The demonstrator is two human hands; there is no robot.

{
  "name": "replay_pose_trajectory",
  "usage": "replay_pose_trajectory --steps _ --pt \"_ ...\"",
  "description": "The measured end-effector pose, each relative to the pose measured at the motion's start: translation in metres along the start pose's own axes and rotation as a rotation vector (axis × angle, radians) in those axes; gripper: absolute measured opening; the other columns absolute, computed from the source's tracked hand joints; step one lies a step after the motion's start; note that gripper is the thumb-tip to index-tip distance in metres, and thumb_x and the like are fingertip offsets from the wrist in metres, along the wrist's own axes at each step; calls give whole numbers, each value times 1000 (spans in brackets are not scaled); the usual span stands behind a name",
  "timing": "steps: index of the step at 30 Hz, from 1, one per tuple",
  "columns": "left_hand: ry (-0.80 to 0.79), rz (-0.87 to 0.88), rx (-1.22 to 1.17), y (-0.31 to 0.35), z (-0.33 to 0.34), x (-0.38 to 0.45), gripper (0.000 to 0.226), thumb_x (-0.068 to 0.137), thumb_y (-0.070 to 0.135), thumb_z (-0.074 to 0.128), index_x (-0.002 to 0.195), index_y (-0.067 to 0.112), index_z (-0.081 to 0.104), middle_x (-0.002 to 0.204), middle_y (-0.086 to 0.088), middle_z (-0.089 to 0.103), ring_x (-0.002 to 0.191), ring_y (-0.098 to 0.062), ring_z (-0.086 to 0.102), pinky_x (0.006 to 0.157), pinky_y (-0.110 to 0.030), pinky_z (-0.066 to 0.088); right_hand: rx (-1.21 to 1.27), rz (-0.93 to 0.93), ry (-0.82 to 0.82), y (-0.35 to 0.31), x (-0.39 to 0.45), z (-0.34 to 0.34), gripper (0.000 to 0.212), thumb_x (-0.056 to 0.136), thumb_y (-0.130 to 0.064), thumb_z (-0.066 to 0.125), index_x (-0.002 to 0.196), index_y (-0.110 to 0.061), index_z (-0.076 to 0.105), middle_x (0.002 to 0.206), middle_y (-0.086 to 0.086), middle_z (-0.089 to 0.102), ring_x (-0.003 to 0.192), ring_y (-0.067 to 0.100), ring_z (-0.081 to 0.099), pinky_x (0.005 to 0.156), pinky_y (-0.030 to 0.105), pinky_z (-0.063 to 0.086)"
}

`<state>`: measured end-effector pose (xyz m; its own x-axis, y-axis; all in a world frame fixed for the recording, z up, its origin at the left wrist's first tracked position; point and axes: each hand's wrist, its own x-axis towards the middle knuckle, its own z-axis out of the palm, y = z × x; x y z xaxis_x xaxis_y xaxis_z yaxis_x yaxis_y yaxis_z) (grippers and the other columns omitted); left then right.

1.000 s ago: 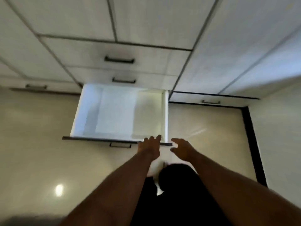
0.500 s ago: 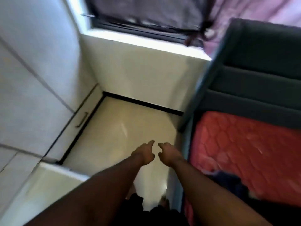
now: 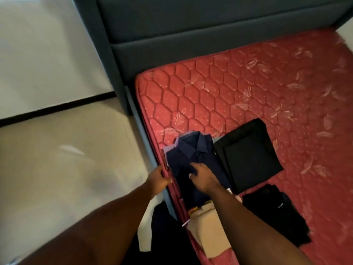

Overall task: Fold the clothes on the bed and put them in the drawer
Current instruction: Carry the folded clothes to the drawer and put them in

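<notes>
Shirts lie folded in a small stack [image 3: 191,161] at the near edge of the mattress [image 3: 248,88], the navy one on top with its collar pointing toward the headboard [image 3: 191,31]; paler layers peek out underneath. I reckon I stacked them by the edge so I can lift them together without leaning far over the bed. My right hand [image 3: 202,177] rests on top of the navy shirt, fingers loosely bent and pressing down, to keep the fold from sliding. My left hand [image 3: 157,180] sits at the stack's left side, against the mattress edge, fingers curled as if working under the pile; whether they grip cloth yet I cannot tell. Right of the stack lies a folded black garment [image 3: 250,157], just beside it, and nearer to me than that a second black piece [image 3: 277,213]. A beige cloth [image 3: 208,232] lies on my side of the stack.

Half a second ago both hands hung empty over the floor between wardrobe and bed; a second ago they were at the open, empty drawer, which is now out of view.
</notes>
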<state>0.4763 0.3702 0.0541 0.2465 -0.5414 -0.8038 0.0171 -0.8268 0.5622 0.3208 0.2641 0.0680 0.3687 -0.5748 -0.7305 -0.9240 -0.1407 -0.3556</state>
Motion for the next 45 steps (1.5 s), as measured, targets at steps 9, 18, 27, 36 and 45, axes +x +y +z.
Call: replay_pose_trajectory --steps 9,18,27,36,45 --pt "4 -156 -535 -50 117 121 49 82 5 75 125 19 56 118 -1 68 95 -9 68 68 -10 51 291 238 139 140 117 30 70 82 -31 72 142 -10 43 142 9 45 131 28 45 110 39 37" --pt "139 -256 -982 -74 155 171 43 73 2 79 113 11 67 102 -10 75 91 -27 73 73 -37 59 431 299 170 202 173 37 96 35 -76 80 120 -38 54 122 -10 63 114 19 60 95 48 48" --pt "17 -161 -1045 -117 108 154 48 77 -2 66 124 5 62 110 -16 71 95 -30 70 77 -39 58 888 184 -38 149 163 58 32 78 -12 77 108 -16 65 105 3 73 94 17 71 79 33 59" --pt "264 -40 -1249 -275 -26 59 74 66 -5 70 135 10 49 113 -13 70 93 -25 70 71 -33 57 781 45 -262 2 106 206 50 82 -6 72 126 -21 52 120 2 68 106 20 67 85 39 56" --pt "639 -17 -1601 -553 -135 -148 75 65 -7 68 134 19 51 123 -11 67 113 -32 63 95 -47 52 315 184 -901 -210 7 471 63 55 -16 85 113 -10 62 101 11 74 80 21 73 58 28 58"
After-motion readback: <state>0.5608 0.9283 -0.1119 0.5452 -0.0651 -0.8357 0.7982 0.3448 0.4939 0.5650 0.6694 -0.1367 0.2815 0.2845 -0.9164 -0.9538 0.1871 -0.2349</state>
